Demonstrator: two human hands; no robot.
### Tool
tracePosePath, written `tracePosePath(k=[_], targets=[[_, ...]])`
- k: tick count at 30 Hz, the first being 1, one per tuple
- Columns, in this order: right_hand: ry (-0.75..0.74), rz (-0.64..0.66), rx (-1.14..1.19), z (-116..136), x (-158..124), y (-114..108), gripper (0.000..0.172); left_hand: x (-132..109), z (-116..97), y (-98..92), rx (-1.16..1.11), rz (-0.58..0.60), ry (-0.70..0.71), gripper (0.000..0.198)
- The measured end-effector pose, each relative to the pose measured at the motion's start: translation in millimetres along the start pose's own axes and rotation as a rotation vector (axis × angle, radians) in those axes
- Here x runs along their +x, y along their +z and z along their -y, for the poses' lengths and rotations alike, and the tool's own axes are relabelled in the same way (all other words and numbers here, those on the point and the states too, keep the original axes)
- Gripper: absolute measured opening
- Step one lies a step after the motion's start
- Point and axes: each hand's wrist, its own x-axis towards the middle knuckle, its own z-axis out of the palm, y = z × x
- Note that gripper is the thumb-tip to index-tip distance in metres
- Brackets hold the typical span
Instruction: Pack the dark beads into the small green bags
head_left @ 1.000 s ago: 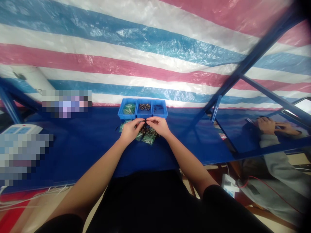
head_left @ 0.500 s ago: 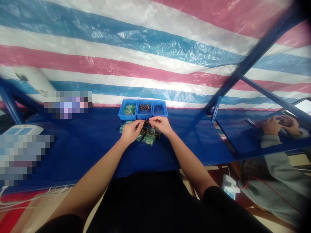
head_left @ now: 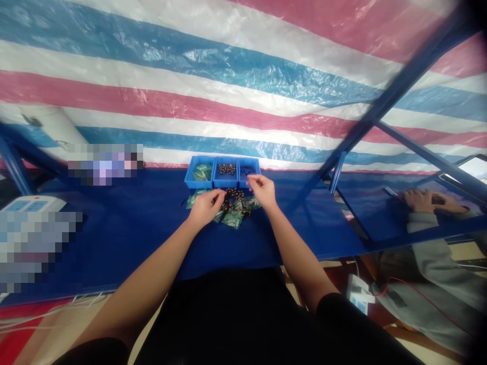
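Observation:
My left hand (head_left: 206, 207) is closed in a pinch at the left side of a heap; whatever sits between the fingertips is too small to make out. My right hand (head_left: 263, 191) is at the front of the right blue bin (head_left: 256, 183), thumb and fingers pinched together, their contents hidden. Between and below the hands lie small black-and-gold parts (head_left: 235, 193) and green circuit boards (head_left: 233, 219). The left blue bin (head_left: 198, 185) has green boards (head_left: 203, 172) in it, the middle blue bin (head_left: 225, 182) black-and-gold parts (head_left: 227, 169), and the right one small dark pieces.
Blue frame posts (head_left: 337, 172) rise at the right of the blue table (head_left: 152, 228). Beyond them are a co-worker's hands (head_left: 420, 201) and grey sleeves. At the left sits a white power strip (head_left: 36, 203) beside a blurred-out area. Striped sheeting (head_left: 228, 111) hangs behind the bins.
My right hand has drawn away from the left fingertips, moving right and up to the right bin. My left hand has hardly moved. More of the black-and-gold parts shows between them.

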Motion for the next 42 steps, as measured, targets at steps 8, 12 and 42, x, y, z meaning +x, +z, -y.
tracePosePath(k=[8, 12, 42], targets=[[0.005, 0.211, -0.749, 0.7, -6.8, -2.5, 0.02, 0.3, -2.7, -3.5, 0.012, -0.025, -0.006, 0.032], [0.045, 0.236, -0.861, 1.5, -6.3, -4.0, 0.021, 0.6, -3.0, -3.6, 0.015, -0.024, -0.001, 0.034], [-0.122, 0.32, -0.192, 9.8, -27.2, 24.0, 0.028, 0.6, 3.7, 1.8, -0.021, 0.017, 0.043, 0.028]])
